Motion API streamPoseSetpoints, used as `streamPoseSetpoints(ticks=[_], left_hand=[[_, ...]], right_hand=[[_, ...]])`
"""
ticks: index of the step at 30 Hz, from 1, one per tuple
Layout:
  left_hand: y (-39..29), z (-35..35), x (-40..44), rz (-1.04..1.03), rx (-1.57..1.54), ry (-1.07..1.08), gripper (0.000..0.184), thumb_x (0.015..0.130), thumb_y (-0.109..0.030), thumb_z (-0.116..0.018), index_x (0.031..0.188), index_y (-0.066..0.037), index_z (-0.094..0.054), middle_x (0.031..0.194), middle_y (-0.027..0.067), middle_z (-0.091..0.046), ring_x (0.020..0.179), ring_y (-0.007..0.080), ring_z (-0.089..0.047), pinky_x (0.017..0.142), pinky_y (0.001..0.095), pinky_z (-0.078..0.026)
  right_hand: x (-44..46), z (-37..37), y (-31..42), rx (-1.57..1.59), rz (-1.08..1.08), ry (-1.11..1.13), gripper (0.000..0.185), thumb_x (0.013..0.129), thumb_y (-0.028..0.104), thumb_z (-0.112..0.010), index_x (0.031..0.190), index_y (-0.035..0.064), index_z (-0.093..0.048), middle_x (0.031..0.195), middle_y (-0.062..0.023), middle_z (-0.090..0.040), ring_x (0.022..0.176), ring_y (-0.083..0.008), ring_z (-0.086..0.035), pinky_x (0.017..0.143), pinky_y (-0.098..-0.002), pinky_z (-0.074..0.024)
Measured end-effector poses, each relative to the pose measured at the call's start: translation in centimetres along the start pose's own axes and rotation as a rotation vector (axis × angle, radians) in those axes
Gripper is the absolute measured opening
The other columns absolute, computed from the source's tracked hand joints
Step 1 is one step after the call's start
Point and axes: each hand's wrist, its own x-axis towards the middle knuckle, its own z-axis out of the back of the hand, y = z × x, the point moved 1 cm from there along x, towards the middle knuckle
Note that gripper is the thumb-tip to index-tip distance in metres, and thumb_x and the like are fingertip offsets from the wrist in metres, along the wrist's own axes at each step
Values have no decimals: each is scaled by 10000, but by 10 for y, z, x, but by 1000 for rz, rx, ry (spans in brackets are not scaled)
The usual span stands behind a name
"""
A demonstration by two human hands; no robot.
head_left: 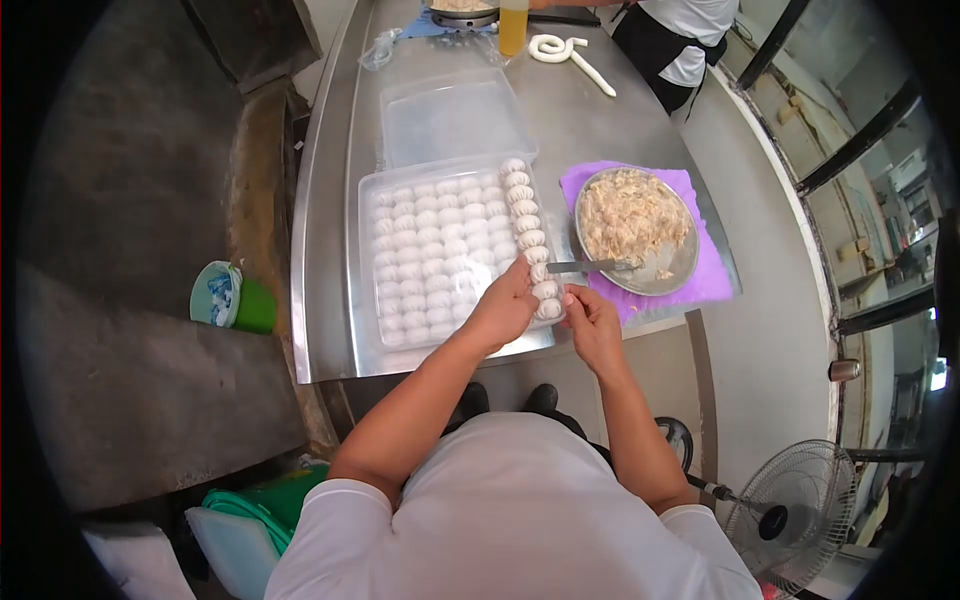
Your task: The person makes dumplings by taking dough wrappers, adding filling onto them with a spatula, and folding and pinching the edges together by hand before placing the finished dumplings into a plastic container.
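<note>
Pale pleated dumplings (440,250) fill a clear plastic tray (367,290) in rows. Along its right side runs a more sharply visible row of dumplings (527,223). My left hand (503,308) reaches over the tray, its fingers curled together beside the lower part of that row; what they grip is hidden. At the tray's lower right corner, my right hand (594,328) is closed in a pinch close to the nearest dumplings, with the thing between its fingertips unclear. A flat-bladed spatula (582,266) lies from the row to the rim of a metal bowl (640,289) of pale filling (635,215).
The bowl sits on a purple cloth (708,270). Beyond the tray are a clear lid-like tray (450,115), a coiled dough rope (575,55) and a bottle of yellow liquid (513,28). Another person (675,45) stands at the far right. A fan (795,515) is at lower right.
</note>
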Motion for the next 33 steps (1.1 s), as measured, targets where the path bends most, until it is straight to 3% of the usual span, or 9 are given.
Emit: streamPoseSetpoints(ticks=[6, 10, 13, 16, 19, 24, 27, 30, 33], left_hand=[[-37, 36, -42, -61, 337, -348, 424, 980, -57, -601, 1383, 31, -500, 1269, 131, -615, 1181, 207, -601, 1000, 305, -488], [-64, -14, -79, -384, -14, -230, 661, 1018, -269, -603, 1526, 38, -313, 1528, 220, -397, 1425, 261, -401, 1169, 401, -318], [-67, -53, -93, -542, 109, 54, 836, 1017, -348, -578, 1580, 53, -109, 1611, 232, -216, 1498, 277, -236, 1202, 387, -208], [-71, -57, -95, -809, 534, -26, 1021, 972, -584, -536, 1568, 87, -48, 1630, 269, -134, 1535, 334, -120, 1224, 428, -115], [-85, -41, -90, -820, 319, -120, 1070, 950, -658, -486, 1564, 90, -31, 1636, 270, -103, 1538, 347, -86, 1226, 453, -80], [-75, -36, -97, -778, 189, -178, 1105, 933, -729, -421, 1565, 80, -11, 1645, 257, -72, 1540, 352, -70, 1227, 480, -56], [-69, -49, -112, -727, 202, -133, 1128, 923, -771, -382, 1566, 73, 1, 1651, 249, -53, 1541, 354, -61, 1227, 496, -42], [-51, -69, -127, -690, 326, -49, 1000, 1001, -580, -447, 1553, 113, 16, 1636, 256, -131, 1510, 316, -204, 1210, 377, -165], [-33, -92, -133, -655, 314, 6, 902, 1014, -444, -564, 1567, 79, -81, 1637, 220, -170, 1502, 291, -230, 1209, 395, -208]], right_hand=[[-17, 11, 43, -151, -9, -75, 325, 1028, 267, -582, 1180, -14, -640, 953, -55, -655, 796, -115, -577, 751, -284, -491], [-20, -8, 76, 265, -112, 71, 384, 1029, 354, -575, 1248, 39, -592, 1049, -25, -639, 845, -114, -583, 797, -293, -500], [-24, -47, 82, 708, -270, 237, 514, 1042, 386, -538, 1443, 76, -451, 1335, -50, -540, 1058, -169, -580, 910, -335, -498], [-46, -81, 110, 886, -81, 431, 597, 1055, 374, -512, 1532, 84, -301, 1474, -58, -401, 1181, -192, -518, 981, -366, -467], [-54, -93, 111, 1089, 94, 704, 762, 1072, 332, -470, 1617, 85, 3, 1649, -60, -138, 1429, -208, -331, 1141, -404, -351], [-87, -87, 106, 1092, -322, 707, 749, 1072, 326, -467, 1614, 72, -18, 1665, -68, -112, 1535, -188, -145, 1221, -358, -206], [-91, -86, 104, 1049, -279, 674, 683, 1072, 325, -470, 1603, 68, -128, 1615, -99, -259, 1458, -207, -338, 1177, -360, -315], [-87, -71, 113, 713, 82, 572, 560, 1075, 343, -459, 1524, 36, -323, 1453, -133, -479, 1251, -229, -560, 1056, -360, -465], [-78, -41, 103, 869, -297, 253, 449, 1078, 370, -447, 1345, 13, -497, 1218, -155, -612, 1025, -238, -660, 910, -373, -552]])
